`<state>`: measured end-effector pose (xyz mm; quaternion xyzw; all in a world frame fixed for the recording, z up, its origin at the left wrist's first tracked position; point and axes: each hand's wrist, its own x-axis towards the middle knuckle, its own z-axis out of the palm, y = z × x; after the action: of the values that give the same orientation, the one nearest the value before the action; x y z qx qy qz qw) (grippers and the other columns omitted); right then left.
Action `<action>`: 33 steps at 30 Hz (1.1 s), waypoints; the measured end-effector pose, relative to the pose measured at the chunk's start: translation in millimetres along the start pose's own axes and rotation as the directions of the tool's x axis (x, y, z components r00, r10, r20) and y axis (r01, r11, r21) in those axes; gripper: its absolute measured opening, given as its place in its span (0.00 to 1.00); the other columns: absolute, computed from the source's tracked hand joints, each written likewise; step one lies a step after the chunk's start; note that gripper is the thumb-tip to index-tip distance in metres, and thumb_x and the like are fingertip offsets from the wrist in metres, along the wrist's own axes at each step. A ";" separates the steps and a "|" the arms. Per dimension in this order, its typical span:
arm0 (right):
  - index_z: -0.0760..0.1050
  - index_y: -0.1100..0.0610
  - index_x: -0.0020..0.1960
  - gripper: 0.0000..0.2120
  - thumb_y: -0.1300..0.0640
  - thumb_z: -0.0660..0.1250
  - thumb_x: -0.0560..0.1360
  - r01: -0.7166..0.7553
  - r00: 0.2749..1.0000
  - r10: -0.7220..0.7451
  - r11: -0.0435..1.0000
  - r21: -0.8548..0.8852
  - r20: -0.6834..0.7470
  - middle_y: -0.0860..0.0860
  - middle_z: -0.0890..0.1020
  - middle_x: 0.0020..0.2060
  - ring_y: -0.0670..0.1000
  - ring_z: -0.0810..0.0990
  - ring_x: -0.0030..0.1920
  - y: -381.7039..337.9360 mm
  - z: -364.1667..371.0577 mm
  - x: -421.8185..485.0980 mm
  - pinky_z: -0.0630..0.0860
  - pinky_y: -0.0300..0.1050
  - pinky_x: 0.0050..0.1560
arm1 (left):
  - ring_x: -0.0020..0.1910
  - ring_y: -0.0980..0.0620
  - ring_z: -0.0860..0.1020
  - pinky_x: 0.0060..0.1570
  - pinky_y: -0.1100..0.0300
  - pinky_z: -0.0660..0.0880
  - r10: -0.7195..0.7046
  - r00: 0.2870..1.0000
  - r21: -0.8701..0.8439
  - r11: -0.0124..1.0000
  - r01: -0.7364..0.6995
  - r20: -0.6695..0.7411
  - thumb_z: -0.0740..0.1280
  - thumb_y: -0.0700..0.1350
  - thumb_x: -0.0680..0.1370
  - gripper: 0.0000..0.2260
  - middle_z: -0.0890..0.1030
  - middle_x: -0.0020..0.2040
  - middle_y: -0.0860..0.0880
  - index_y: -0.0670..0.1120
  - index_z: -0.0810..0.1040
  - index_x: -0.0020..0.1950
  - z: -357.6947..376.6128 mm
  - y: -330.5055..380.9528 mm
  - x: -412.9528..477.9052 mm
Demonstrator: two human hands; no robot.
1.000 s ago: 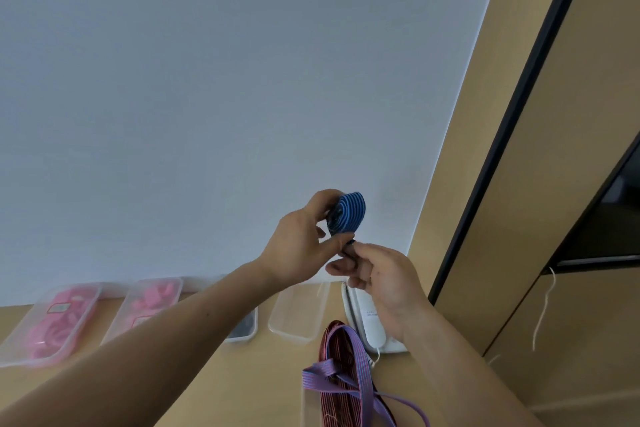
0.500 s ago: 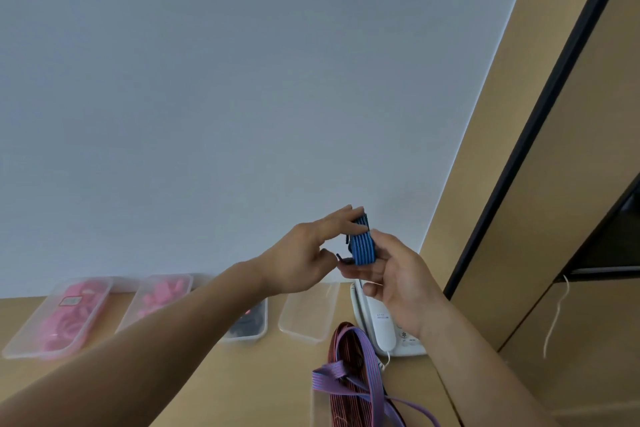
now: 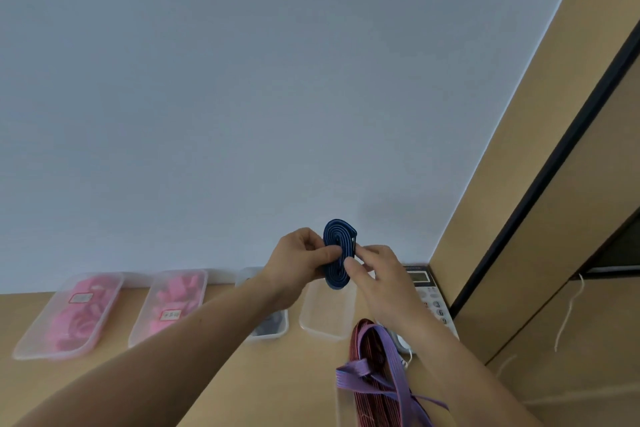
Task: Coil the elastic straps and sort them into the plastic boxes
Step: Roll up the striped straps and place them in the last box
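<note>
A coiled dark blue elastic strap is held up in front of the wall, its flat spiral face turned toward me. My left hand pinches its left side with thumb and fingers. My right hand pinches its right edge. Below them an empty clear plastic box lies on the wooden desk. Left of it, a box with dark straps is partly hidden by my left forearm. Two boxes of pink straps stand further left. Loose purple and dark red straps lie near the front.
A white desk phone sits at the back right corner against a wooden panel with a black frame. A white string hangs on the right. The pale wall rises behind the row of boxes.
The blue coil has been turned from edge-on to face-on and now looks like a flat oval spiral. Both hands have stayed on it, a little lower in view.
</note>
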<state>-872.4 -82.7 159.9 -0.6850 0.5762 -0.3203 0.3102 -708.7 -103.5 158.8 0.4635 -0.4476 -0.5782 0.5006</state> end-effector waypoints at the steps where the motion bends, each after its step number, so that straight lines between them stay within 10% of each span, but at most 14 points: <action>1: 0.79 0.45 0.61 0.11 0.51 0.64 0.80 0.012 1.000 -0.012 1.000 0.003 -0.004 0.48 0.77 0.53 0.43 0.77 0.50 -1.0 3.8 -0.3 0.70 0.34 0.49 | 0.39 0.42 0.81 0.42 0.52 0.81 -0.031 0.999 -0.090 0.995 0.033 0.028 0.70 0.34 0.76 0.10 0.81 0.42 0.37 0.41 0.70 0.42 -5.0 -1.0 1.0; 8: 0.83 0.44 0.56 0.11 0.55 0.69 0.75 0.026 0.980 -0.008 0.996 0.090 -0.198 0.45 0.83 0.38 0.42 0.78 0.36 -3.8 37.6 -4.8 0.71 0.34 0.39 | 0.41 0.44 0.84 0.39 0.55 0.81 -0.178 0.971 -0.314 0.923 0.222 0.162 0.66 0.37 0.80 0.04 0.84 0.43 0.40 0.40 0.71 0.50 -28.2 -14.7 5.3; 14: 0.84 0.43 0.53 0.13 0.59 0.69 0.75 0.003 0.983 0.035 0.979 0.205 -0.181 0.48 0.85 0.37 0.55 0.82 0.41 4.3 47.2 -3.7 0.80 0.58 0.48 | 0.47 0.42 0.84 0.43 0.49 0.81 -0.211 0.956 -0.243 0.935 0.259 0.205 0.69 0.40 0.79 0.06 0.84 0.49 0.37 0.40 0.72 0.47 -37.2 -21.3 14.8; 21: 0.82 0.38 0.54 0.14 0.56 0.69 0.75 -0.012 0.986 0.037 0.989 0.146 -0.165 0.42 0.84 0.33 0.44 0.80 0.33 26.4 48.7 17.4 0.75 0.41 0.38 | 0.47 0.41 0.83 0.40 0.51 0.81 -0.277 0.939 -0.331 0.883 0.333 0.206 0.70 0.39 0.77 0.05 0.84 0.47 0.38 0.40 0.75 0.46 -31.4 -47.3 42.7; 25: 0.80 0.33 0.47 0.14 0.55 0.70 0.74 -0.049 0.989 0.065 0.991 0.127 -0.129 0.43 0.84 0.33 0.48 0.82 0.35 48.5 46.8 38.7 0.79 0.47 0.40 | 0.47 0.41 0.84 0.42 0.51 0.81 -0.332 0.927 -0.334 0.865 0.374 0.177 0.69 0.40 0.78 0.08 0.84 0.50 0.37 0.37 0.76 0.52 -25.9 -73.3 67.0; 28: 0.84 0.41 0.44 0.09 0.54 0.70 0.71 -0.153 0.984 0.160 0.985 0.084 -0.082 0.43 0.84 0.31 0.50 0.82 0.35 73.2 48.4 58.0 0.81 0.53 0.44 | 0.45 0.45 0.85 0.44 0.52 0.81 -0.346 0.938 -0.118 0.930 0.348 0.035 0.69 0.44 0.79 0.09 0.85 0.49 0.38 0.38 0.77 0.50 -25.6 -94.3 86.8; 30: 0.84 0.49 0.46 0.06 0.55 0.70 0.70 -0.217 0.974 0.218 0.976 0.024 -0.057 0.44 0.84 0.30 0.50 0.82 0.35 93.9 49.5 70.8 0.81 0.51 0.44 | 0.44 0.48 0.83 0.45 0.53 0.81 -0.273 0.956 0.326 0.899 0.294 -0.107 0.67 0.47 0.79 0.09 0.83 0.49 0.41 0.41 0.77 0.51 -27.5 -108.2 99.5; 33: 0.84 0.51 0.46 0.07 0.53 0.69 0.70 -0.220 0.975 0.220 0.968 -0.124 -0.017 0.42 0.82 0.28 0.44 0.78 0.34 118.8 53.5 83.5 0.71 0.35 0.33 | 0.47 0.47 0.81 0.47 0.55 0.77 -0.212 0.973 0.834 0.517 0.194 -0.095 0.65 0.46 0.78 0.16 0.81 0.54 0.43 0.40 0.74 0.63 -27.2 -124.8 113.9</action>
<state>-889.0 -179.3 40.1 -0.6345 0.6679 -0.2483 0.2995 -710.3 -205.9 21.7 0.6893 -0.6166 -0.3525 0.1430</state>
